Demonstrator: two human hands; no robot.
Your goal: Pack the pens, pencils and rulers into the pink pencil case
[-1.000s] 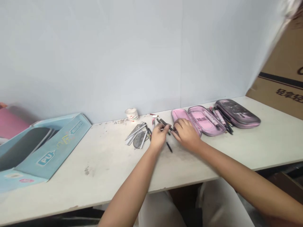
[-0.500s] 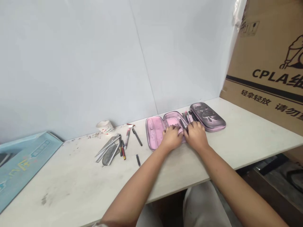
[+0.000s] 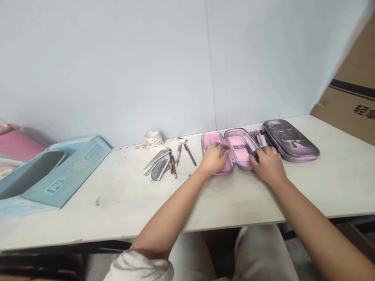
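A pink pencil case [image 3: 238, 137] lies open at the back of the white table [image 3: 123, 203], its dark lid [image 3: 290, 138] folded out to the right. Several pens [image 3: 258, 137] sit between the pink tray and the lid. My left hand [image 3: 213, 159] rests on the case's left pink flap with its fingers bent over it. My right hand [image 3: 268, 166] is at the case's right side, its fingers curled around a dark pen [image 3: 249, 150] that lies in the pink tray.
Left of the case lie metal rulers [image 3: 158, 163], a few loose pens [image 3: 179, 150] and a small paper cup [image 3: 154, 137]. A light blue box [image 3: 61, 173] stands at the far left. A cardboard box [image 3: 351, 105] is at the right, and a grey wall runs behind.
Both hands went from the loose pens to the case. Since half a second ago they have spread apart, the left onto the left flap, the right toward the pens.
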